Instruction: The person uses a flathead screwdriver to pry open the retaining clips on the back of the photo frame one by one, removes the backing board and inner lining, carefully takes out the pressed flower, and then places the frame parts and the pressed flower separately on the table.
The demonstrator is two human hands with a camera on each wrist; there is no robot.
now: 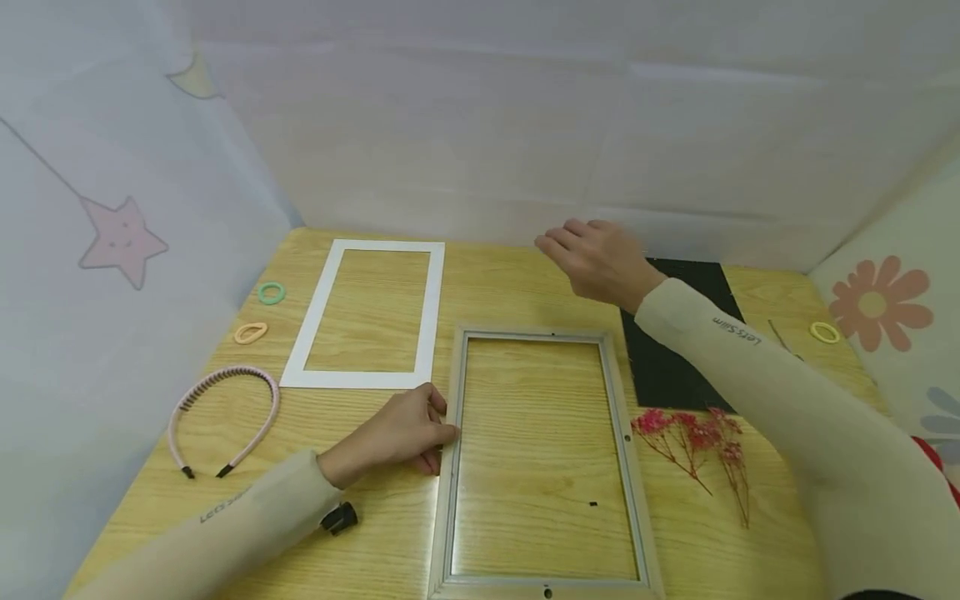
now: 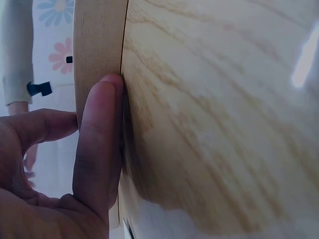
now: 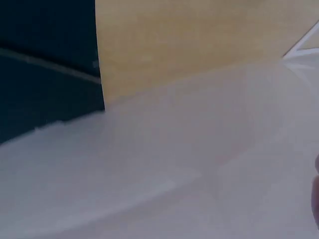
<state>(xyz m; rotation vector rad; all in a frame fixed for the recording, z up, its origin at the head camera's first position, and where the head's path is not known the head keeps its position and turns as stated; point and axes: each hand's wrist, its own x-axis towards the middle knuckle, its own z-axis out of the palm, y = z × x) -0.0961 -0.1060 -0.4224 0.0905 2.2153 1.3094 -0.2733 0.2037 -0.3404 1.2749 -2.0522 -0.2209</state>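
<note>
A pale wooden picture frame (image 1: 621,400) lies on the table in front of me, longer from front to back. My left hand (image 1: 405,429) grips its left side rail, thumb on top; in the left wrist view a straight finger (image 2: 99,134) presses along the wooden rail. My right hand (image 1: 600,262) is raised beyond the frame's far right corner, in the air, its fingers loosely bent and nothing visible in them. Only a sliver of fingers enters the right wrist view at the right edge. Partly behind the right forearm lies a black backing board (image 1: 663,367).
A white mat border (image 1: 382,381) lies at the back left. Near the left edge are a pink headband (image 1: 273,408), a green ring (image 1: 272,292) and an orange one (image 1: 251,332). Pink dried flowers (image 1: 693,433) lie right of the frame, a yellow ring (image 1: 825,332) farther right. White cloth walls (image 1: 450,142) surround the table.
</note>
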